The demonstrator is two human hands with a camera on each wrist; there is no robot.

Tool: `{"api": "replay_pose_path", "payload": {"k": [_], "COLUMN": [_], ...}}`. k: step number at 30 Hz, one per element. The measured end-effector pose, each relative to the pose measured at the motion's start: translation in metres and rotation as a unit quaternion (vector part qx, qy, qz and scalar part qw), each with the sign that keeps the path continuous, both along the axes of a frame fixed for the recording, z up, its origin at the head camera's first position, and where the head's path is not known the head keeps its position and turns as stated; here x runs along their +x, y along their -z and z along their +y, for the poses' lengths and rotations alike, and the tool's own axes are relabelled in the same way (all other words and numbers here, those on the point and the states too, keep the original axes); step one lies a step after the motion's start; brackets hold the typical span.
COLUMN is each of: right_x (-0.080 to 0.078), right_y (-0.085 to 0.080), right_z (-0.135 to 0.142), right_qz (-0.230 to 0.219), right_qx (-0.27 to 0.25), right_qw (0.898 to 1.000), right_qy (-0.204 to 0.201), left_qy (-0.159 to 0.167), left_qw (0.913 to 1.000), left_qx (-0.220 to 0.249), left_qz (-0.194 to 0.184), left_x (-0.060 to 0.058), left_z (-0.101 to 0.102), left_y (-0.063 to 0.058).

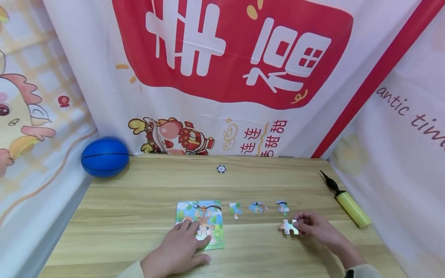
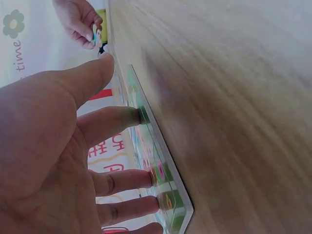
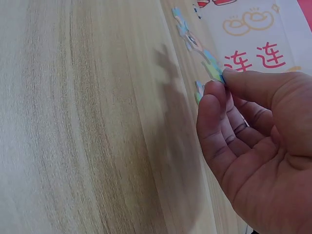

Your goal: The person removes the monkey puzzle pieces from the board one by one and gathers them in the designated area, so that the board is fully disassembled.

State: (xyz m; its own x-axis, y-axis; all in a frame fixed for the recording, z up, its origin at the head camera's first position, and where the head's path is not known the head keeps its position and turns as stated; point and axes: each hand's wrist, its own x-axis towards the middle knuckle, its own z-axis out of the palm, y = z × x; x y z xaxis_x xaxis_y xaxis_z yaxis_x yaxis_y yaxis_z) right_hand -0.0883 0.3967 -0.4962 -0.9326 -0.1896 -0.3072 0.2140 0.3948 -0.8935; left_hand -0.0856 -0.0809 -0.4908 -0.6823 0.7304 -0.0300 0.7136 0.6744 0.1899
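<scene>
My right hand [image 1: 313, 225] pinches a multicoloured jigsaw piece [image 1: 287, 227] above the pale wood-grain surface [image 1: 139, 189]. Left hand [image 1: 180, 245], fingers extended, touches and part-hides the square monkey-print puzzle [image 1: 216, 218]. Three printed loose pieces [image 1: 235, 209] lined up right of it. Blue black-seamed ball [image 1: 105, 157] back left, black-and-white round chip [image 1: 221, 168] at back, yellow black-nozzled cylinder [image 1: 352, 208] far right.

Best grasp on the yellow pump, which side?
I'd grip the pump by its yellow barrel, from above-left, across its length: it lies on its side, the barrel thick and straight, the black nozzle thin, with the white cloth close on the right.
</scene>
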Motion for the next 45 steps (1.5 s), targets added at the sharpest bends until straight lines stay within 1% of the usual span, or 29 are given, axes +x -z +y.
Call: {"api": "replay_pose_path", "payload": {"k": [5,9,13,19,21,24,28,31,33,35,37,39,42,45], "right_x": [-0.003,-0.005,-0.009,-0.015,-0.016,-0.015,-0.015,-0.017,-0.020,-0.026,-0.034,-0.043,-0.054,-0.064], "right_y": [-0.002,-0.001,0.002,0.009,0.009,0.008,0.003,-0.002,-0.006,-0.012,-0.017,-0.019,-0.019,-0.016], "right_z": [-0.004,-0.006,-0.008,-0.008,-0.008,-0.007,-0.006,-0.014,-0.028,-0.050,-0.080,-0.116,-0.172,-0.218], "right_qz": [-0.006,-0.010,-0.004,0.001,0.008,0.013,0.015,0.024,0.035,0.045,0.057,0.079,0.127,0.176], "right_qx": [-0.001,0.007,0.016,0.038,0.043,0.051,0.066,0.065,0.057,0.044,0.037,0.036,0.068,0.117], "right_qw": [1.000,1.000,1.000,0.999,0.999,0.998,0.998,0.998,0.998,0.997,0.996,0.991,0.975,0.951], "right_qy": [-0.016,-0.017,-0.021,-0.017,-0.024,-0.025,-0.010,-0.004,-0.014,-0.034,-0.064,-0.104,-0.170,-0.225], "left_qy": [0.002,0.002,-0.001,-0.002,-0.003,-0.004,-0.007,-0.008,-0.009,-0.010,-0.013,-0.021,-0.035,-0.037], "left_qw": [0.9998,0.9994,0.9990,0.9991,0.9992,0.9994,0.9995,0.9995,0.9996,0.9997,0.9996,0.9991,0.9982,0.9978], "left_qx": [-0.002,-0.005,-0.007,-0.001,0.000,-0.002,-0.007,-0.009,-0.007,0.001,0.011,0.018,0.022,0.012], "left_qz": [-0.019,-0.035,-0.043,-0.042,-0.039,-0.034,-0.030,-0.030,-0.026,-0.023,-0.024,-0.031,-0.043,-0.054], "left_x": [-0.001,-0.002,-0.002,-0.001,0.000,0.000,0.001,0.001,0.001,0.000,0.000,0.000,0.004,0.008], "left_z": [-0.002,-0.003,-0.005,-0.007,-0.007,-0.008,-0.008,-0.009,-0.010,-0.012,-0.015,-0.018,-0.024,-0.028], "left_y": [-0.001,-0.002,-0.002,-0.003,-0.003,-0.002,-0.002,-0.002,-0.003,-0.003,-0.002,-0.001,0.000,0.000]}}
